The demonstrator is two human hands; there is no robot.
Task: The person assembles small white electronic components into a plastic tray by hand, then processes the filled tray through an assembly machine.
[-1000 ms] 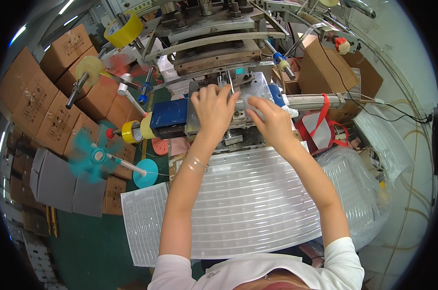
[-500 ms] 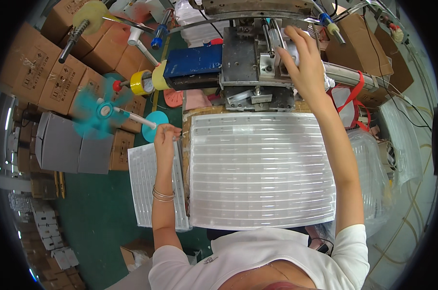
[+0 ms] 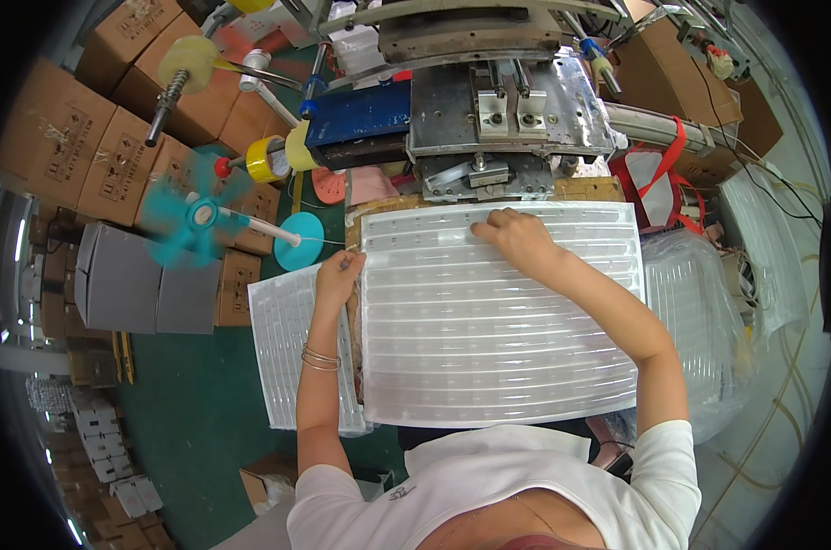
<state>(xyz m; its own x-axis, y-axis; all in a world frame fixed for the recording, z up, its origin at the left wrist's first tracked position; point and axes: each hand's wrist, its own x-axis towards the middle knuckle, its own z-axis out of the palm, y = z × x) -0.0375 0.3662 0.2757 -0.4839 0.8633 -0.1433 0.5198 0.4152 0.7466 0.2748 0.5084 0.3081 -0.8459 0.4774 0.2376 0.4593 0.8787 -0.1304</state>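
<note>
Head view, left hand [image 3: 338, 275] at tray [image 3: 498, 367] edge

The teal fan [image 3: 188, 222] is a blur, its blades impossible to count. The right hand [image 3: 516, 240] hides whatever its fingertips pinch on the ribbed tray [image 3: 498, 339]. The tray covers the counter.
</note>
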